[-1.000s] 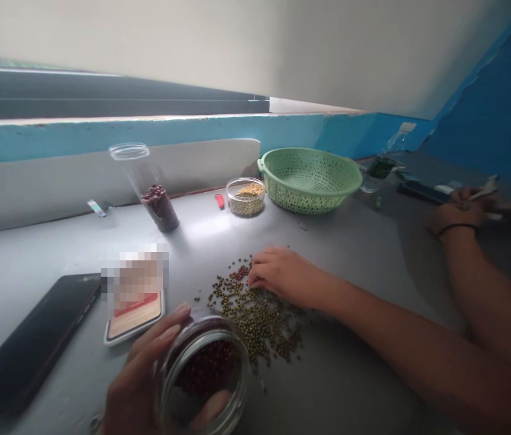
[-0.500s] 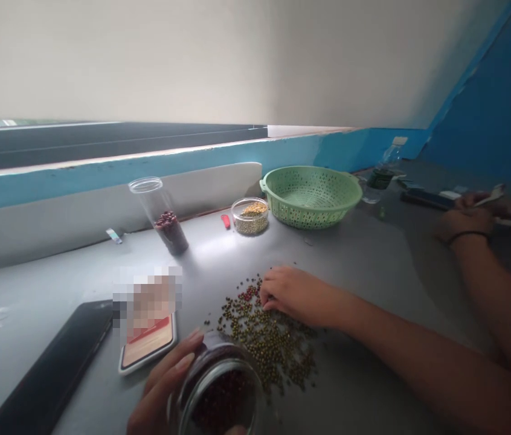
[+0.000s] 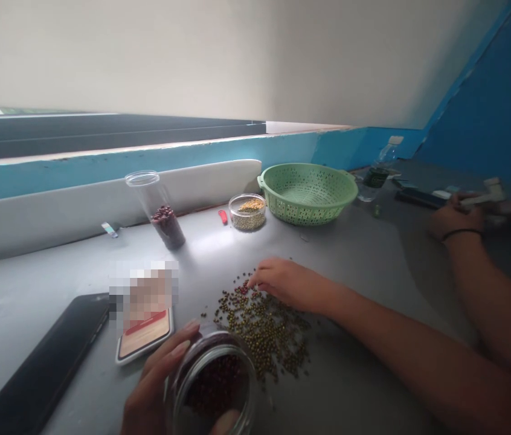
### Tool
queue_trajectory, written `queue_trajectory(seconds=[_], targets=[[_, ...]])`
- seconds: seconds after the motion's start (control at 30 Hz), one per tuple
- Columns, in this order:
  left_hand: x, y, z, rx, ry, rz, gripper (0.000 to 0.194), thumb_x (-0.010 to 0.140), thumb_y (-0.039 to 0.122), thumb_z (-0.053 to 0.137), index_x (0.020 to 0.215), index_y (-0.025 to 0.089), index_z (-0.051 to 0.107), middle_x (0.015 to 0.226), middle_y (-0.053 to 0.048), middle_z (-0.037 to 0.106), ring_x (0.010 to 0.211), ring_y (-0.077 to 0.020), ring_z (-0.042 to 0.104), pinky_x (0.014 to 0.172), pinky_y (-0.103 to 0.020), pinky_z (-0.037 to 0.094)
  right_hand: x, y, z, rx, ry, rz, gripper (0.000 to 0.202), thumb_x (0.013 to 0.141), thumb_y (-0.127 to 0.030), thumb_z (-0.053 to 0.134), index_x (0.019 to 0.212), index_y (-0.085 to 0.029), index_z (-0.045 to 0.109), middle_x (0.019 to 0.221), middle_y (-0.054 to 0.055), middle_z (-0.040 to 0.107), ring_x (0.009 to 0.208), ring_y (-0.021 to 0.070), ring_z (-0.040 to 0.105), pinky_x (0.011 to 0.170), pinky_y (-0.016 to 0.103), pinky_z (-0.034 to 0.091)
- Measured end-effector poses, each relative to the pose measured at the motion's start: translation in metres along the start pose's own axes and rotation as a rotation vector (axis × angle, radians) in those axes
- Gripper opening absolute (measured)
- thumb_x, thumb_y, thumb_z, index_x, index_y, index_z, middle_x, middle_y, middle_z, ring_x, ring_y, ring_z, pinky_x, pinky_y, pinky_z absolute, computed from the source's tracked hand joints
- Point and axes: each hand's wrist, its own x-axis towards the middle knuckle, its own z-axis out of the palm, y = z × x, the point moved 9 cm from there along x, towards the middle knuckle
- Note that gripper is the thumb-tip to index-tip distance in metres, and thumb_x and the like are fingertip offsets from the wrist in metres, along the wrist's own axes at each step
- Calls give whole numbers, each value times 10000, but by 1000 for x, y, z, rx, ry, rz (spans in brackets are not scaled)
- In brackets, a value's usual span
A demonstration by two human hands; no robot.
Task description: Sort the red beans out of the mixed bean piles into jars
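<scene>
My left hand (image 3: 158,380) is wrapped round a clear jar (image 3: 192,386) of dark red beans, its mouth tilted towards me at the bottom edge. Beyond the jar, green mung beans (image 3: 262,338) lie spread in a loose patch on the grey table. At the far side of this patch, the fingers of my right hand (image 3: 282,283) are drawn together and reach down to a few red beans (image 3: 241,290). Whether a bean is between the fingertips is hidden.
A tall tube of red beans (image 3: 168,228), a round dish of mixed grains (image 3: 247,212) and a green basket (image 3: 308,208) stand towards the wall. Two phones (image 3: 42,362) (image 3: 147,335) lie at left. A bottle (image 3: 376,178) and a co-worker's hands (image 3: 457,217) are at right.
My right hand has shifted slightly left and its fingers now stretch further towards the red beans. The jar in my left hand tilts more towards me. The co-worker's hands have moved a little.
</scene>
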Motion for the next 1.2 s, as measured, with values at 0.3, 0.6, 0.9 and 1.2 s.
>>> queue_trajectory(seconds=[0.3, 0.6, 0.9, 1.2], targets=[[-6, -1, 3, 25, -67, 92, 825, 662, 416, 950, 1381, 251, 581, 1389, -143, 707, 1054, -307, 792, 878, -395, 717, 5, -4, 10, -123, -107, -15, 166, 1011, -155, 666, 1067, -142, 822, 1026, 98, 745, 988, 210, 648, 880, 297, 469], [-1, 1, 3, 16, -80, 108, 798, 674, 377, 947, 1371, 219, 592, 1373, -161, 716, 1077, -307, 791, 914, -389, 704, 6, -15, 13, -319, -132, -56, 147, 1043, -159, 618, 1003, -110, 751, 1024, 99, 726, 979, 212, 623, 869, 309, 446], [-6, -13, 4, -46, -91, 50, 789, 663, 336, 952, 1367, 245, 608, 1392, -148, 719, 1152, -333, 771, 947, -406, 696, 4, -7, 24, -445, -57, -84, 178, 1072, -166, 556, 977, -128, 702, 988, 94, 702, 927, 223, 604, 860, 353, 459], [4, 0, 6, -67, -66, -27, 762, 666, 335, 930, 1357, 235, 624, 1334, -150, 746, 1072, -332, 795, 987, -465, 675, 0, -22, -21, 116, 165, -28, 114, 1044, -190, 621, 963, -150, 690, 998, 75, 704, 960, 195, 608, 914, 345, 461]])
